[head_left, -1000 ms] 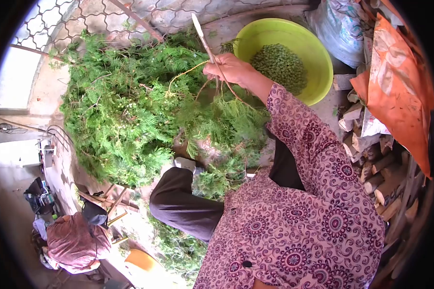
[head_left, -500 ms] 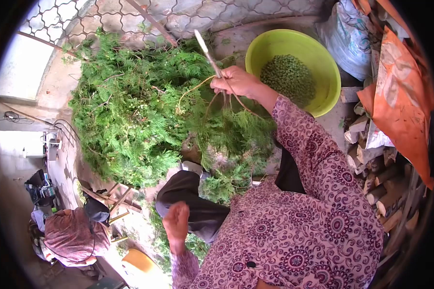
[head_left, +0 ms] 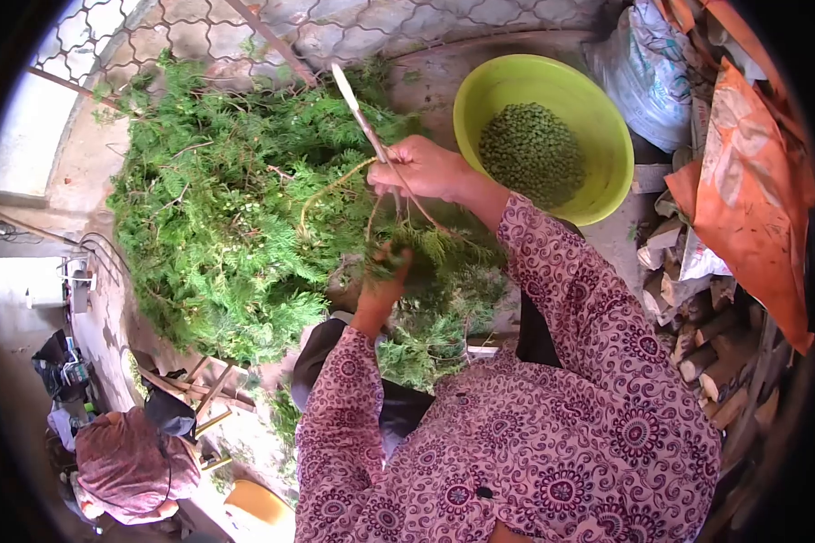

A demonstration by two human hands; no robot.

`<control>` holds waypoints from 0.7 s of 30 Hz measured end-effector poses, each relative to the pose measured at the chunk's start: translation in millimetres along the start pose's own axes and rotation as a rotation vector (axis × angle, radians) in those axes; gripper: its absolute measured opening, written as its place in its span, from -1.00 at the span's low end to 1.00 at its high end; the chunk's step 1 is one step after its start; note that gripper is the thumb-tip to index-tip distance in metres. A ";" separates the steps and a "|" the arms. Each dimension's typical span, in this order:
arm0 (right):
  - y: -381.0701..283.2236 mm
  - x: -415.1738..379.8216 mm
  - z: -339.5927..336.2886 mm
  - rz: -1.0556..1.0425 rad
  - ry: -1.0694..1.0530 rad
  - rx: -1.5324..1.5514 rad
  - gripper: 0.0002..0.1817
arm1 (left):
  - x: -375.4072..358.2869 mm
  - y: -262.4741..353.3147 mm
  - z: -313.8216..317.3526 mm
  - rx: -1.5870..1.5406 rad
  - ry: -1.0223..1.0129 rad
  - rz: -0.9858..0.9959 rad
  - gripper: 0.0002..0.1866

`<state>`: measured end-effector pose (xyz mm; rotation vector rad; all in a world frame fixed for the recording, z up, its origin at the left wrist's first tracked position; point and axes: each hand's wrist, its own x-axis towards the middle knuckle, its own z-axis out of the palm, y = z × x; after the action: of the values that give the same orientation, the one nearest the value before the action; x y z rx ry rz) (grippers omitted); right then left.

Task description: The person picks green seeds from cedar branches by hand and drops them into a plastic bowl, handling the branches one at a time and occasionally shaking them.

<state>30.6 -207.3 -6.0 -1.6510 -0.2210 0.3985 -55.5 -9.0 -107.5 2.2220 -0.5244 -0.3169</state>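
Observation:
My right hand (head_left: 426, 170) is closed round the woody stem of a cut conifer branch (head_left: 358, 116), whose pale bare end points up and away. Green sprays of that branch hang below the fist. Down among them is my left hand (head_left: 382, 294), its fingers curled round some of the greenery and partly covered by it. A large heap of cut conifer branches (head_left: 226, 226) spreads over the floor to the left. To the right of my right hand stands a yellow-green basin (head_left: 602, 109) holding many small green cones (head_left: 530, 149).
A wire mesh fence (head_left: 353, 36) runs along the far side. At right are a white sack (head_left: 643, 77), an orange sheet (head_left: 747, 199) and stacked firewood (head_left: 702, 357). Lower left, a cloth-draped seat (head_left: 131, 462) and an orange-yellow tub (head_left: 258, 502) stand on the floor.
My left hand has moved up and forward from beside my knee into the hanging sprays. My right hand still grips the stem. The whole view has shifted slightly.

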 end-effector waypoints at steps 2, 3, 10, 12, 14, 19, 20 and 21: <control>-1.4 4.0 -1.9 0.007 0.048 0.102 -0.70 | 9.1 1.6 -3.3 -0.046 0.035 -0.054 -0.63; -4.4 5.0 -4.1 0.025 0.038 0.119 -0.68 | 11.7 3.4 -6.9 0.040 0.014 -0.080 -0.61; 2.2 20.9 -11.0 -0.044 0.090 0.092 -0.64 | 22.6 14.3 -16.1 -1.125 -0.037 -0.684 -0.55; -2.3 21.7 -10.1 -0.167 0.231 0.131 -0.60 | 22.6 32.8 -32.9 -1.342 -0.075 -0.711 -0.49; -4.4 24.5 -17.3 -0.242 0.399 0.216 -0.53 | 20.9 33.1 -48.6 -1.444 0.029 -0.687 -0.50; -17.7 8.2 -25.3 -0.129 0.599 0.150 -0.63 | 16.4 19.4 -70.0 -1.443 0.341 -0.676 -0.56; -18.7 4.9 -24.4 -0.143 0.599 0.137 -0.65 | 16.2 22.8 -74.2 -1.449 0.350 -0.667 -0.56; -19.9 1.9 -22.5 -0.156 0.597 0.125 -0.66 | 15.0 27.4 -79.5 -1.510 0.379 -0.621 -0.58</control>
<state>42.7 -224.9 15.2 -1.5454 0.1212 -0.2017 -18.6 20.7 -36.5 0.8297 0.5371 -0.3927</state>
